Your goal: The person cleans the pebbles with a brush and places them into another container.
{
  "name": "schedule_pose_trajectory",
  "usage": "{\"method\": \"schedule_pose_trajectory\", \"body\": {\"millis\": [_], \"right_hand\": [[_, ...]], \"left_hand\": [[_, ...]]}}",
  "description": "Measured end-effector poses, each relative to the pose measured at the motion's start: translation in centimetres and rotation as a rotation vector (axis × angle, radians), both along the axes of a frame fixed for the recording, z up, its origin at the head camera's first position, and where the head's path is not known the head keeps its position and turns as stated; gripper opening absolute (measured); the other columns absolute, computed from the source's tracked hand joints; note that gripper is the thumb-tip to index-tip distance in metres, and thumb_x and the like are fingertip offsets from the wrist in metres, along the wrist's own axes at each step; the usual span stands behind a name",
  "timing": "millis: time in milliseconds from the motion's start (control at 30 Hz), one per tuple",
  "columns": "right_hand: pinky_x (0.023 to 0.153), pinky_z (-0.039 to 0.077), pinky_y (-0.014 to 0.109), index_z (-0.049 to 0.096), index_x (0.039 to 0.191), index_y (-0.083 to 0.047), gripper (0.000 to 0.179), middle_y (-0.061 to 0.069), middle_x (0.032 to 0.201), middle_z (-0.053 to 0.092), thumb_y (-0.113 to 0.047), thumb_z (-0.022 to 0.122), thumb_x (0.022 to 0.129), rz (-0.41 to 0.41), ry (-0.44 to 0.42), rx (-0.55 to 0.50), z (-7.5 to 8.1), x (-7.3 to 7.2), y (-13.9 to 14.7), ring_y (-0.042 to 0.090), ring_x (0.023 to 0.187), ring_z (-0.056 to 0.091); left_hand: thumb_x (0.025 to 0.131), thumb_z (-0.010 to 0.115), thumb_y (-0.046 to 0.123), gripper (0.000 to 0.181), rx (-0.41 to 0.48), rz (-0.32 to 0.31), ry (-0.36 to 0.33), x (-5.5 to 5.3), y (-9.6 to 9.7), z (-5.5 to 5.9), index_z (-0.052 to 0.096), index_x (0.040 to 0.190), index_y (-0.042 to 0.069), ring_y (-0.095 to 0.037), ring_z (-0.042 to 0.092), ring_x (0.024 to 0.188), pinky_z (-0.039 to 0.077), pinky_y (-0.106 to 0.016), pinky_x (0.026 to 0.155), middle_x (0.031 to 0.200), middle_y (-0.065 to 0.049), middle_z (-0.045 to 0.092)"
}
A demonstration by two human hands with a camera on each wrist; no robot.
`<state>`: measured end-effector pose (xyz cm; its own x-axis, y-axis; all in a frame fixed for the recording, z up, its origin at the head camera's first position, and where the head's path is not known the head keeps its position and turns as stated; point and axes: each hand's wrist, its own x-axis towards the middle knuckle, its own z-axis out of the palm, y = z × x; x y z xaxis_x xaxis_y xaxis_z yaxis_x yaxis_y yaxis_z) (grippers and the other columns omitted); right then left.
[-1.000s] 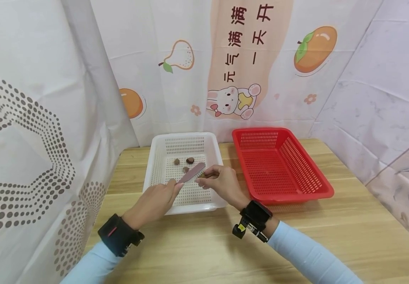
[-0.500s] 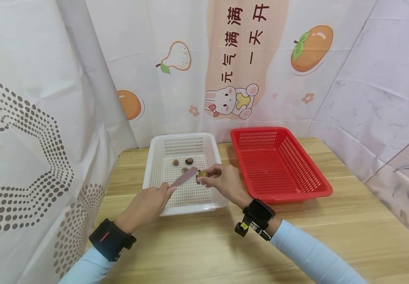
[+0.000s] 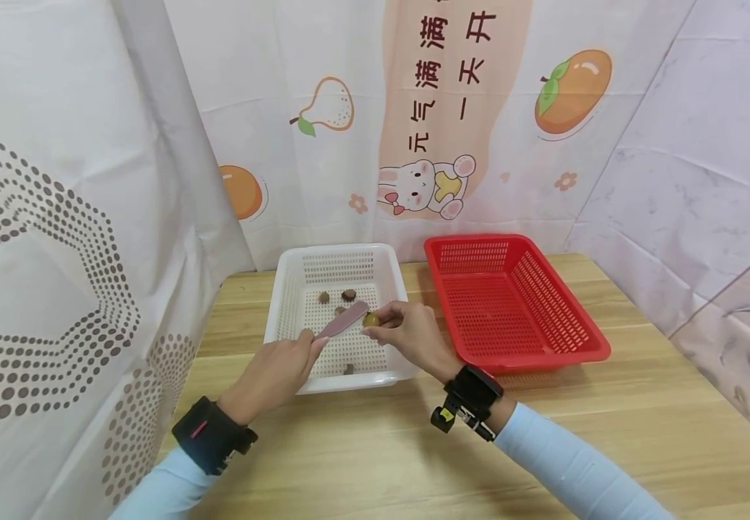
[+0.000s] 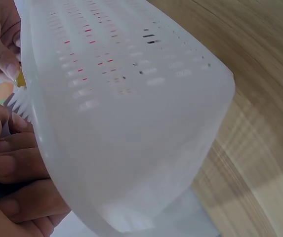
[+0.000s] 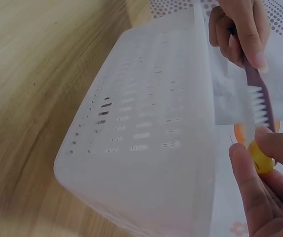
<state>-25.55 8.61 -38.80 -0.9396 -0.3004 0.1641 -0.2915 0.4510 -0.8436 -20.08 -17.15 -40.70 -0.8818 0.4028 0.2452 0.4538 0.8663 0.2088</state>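
Note:
My left hand (image 3: 277, 368) grips a small brush (image 3: 345, 319) by its purple handle, the brush head pointing toward the right hand. White bristles (image 5: 258, 106) show in the right wrist view, close beside the yellow thing. My right hand (image 3: 414, 336) pinches a small, round, shiny yellow thing (image 5: 261, 159) between thumb and fingers, which partly cover it. Both hands are over the white basket (image 3: 337, 250). On its floor lie several small brown lumps (image 3: 348, 295) toward the back, and a grey-brown bit (image 3: 348, 369) near the front wall.
To the right stands a red slotted basket (image 3: 492, 359), close to the white one. Both rest on a wood-grain table (image 3: 375, 448). A printed curtain (image 3: 342, 173) hangs behind, and another curtain (image 3: 50, 274) borders the left side.
The brush has drawn back left from the right fingertips, and the yellow thing shows more plainly. A grey-brown bit now lies at the front of the white basket's floor.

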Motion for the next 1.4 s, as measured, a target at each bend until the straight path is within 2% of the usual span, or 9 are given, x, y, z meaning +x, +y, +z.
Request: {"method": "schedule_pose_trajectory", "body": {"millis": [233,367,533,733,833,1033,1267,1400], "right_hand": [[0.066,0.058,0.028,0.075,0.094,-0.010,0.020,-0.002,0.082,0.074,-0.017,0.089,0.083,0.027,-0.001,-0.014,-0.3,0.2,-0.3,0.011,0.069,0.072],[0.065,0.058,0.028,0.074,0.092,-0.009,0.020,-0.002,0.081,0.074,-0.018,0.089,0.082,0.051,0.015,-0.012,-0.4,0.3,-0.4,0.011,0.068,0.072],[0.066,0.058,0.028,0.075,0.096,-0.009,0.021,-0.002,0.082,0.075,-0.018,0.089,0.083,0.056,0.018,0.009,-0.2,0.2,-0.1,0.009,0.068,0.072],[0.065,0.058,0.030,0.075,0.100,-0.009,0.021,-0.001,0.084,0.074,-0.016,0.087,0.084,0.008,-0.003,-0.007,0.1,0.0,0.4,0.012,0.069,0.072],[0.066,0.058,0.030,0.075,0.102,-0.010,0.021,-0.002,0.084,0.074,-0.016,0.087,0.085,0.011,-0.012,-0.008,0.1,-0.1,0.5,0.013,0.070,0.072],[0.066,0.058,0.028,0.076,0.103,-0.008,0.022,-0.001,0.085,0.075,-0.015,0.087,0.085,0.040,-0.004,-0.013,-0.1,0.2,-0.1,0.012,0.069,0.072],[0.066,0.058,0.028,0.075,0.101,-0.006,0.023,0.000,0.085,0.076,-0.019,0.087,0.085,0.040,0.035,-0.026,0.0,0.3,-0.2,0.010,0.068,0.072],[0.068,0.059,0.030,0.076,0.101,-0.009,0.022,-0.003,0.084,0.076,-0.021,0.087,0.086,0.004,0.036,-0.055,0.4,-0.1,0.3,0.011,0.069,0.073]], "left_hand": [[0.112,0.047,0.030,0.030,0.008,-0.013,0.055,-0.1,0.8,0.2,0.053,0.092,0.007,-0.008,0.037,0.046,0.027,-0.026,0.042,0.057,0.007,0.037],[0.112,0.046,0.030,0.031,0.006,-0.031,0.070,-0.1,1.0,0.2,0.052,0.091,0.007,-0.008,0.037,0.046,0.027,-0.026,0.042,0.057,0.008,0.036],[0.112,0.047,0.029,0.031,-0.004,-0.012,0.027,0.3,0.4,0.1,0.051,0.089,0.008,-0.009,0.038,0.047,0.028,-0.027,0.042,0.056,0.006,0.036],[0.111,0.048,0.032,0.033,-0.068,0.016,-0.006,0.7,-0.7,-0.3,0.052,0.088,0.008,-0.012,0.040,0.048,0.031,-0.029,0.042,0.056,0.005,0.038],[0.111,0.047,0.032,0.033,-0.046,0.021,-0.001,0.7,-0.7,-0.3,0.051,0.089,0.008,-0.011,0.040,0.047,0.030,-0.028,0.042,0.056,0.005,0.037],[0.112,0.045,0.031,0.031,0.019,-0.011,0.019,0.6,0.0,0.3,0.052,0.093,0.008,-0.008,0.037,0.047,0.029,-0.026,0.042,0.057,0.007,0.037],[0.112,0.045,0.030,0.030,0.010,-0.020,0.032,0.4,0.7,0.5,0.052,0.092,0.008,-0.009,0.038,0.048,0.029,-0.027,0.043,0.057,0.008,0.037],[0.112,0.045,0.030,0.030,0.010,-0.008,0.006,0.5,0.3,0.4,0.049,0.090,0.010,-0.010,0.039,0.048,0.031,-0.028,0.043,0.057,0.007,0.037]]}}
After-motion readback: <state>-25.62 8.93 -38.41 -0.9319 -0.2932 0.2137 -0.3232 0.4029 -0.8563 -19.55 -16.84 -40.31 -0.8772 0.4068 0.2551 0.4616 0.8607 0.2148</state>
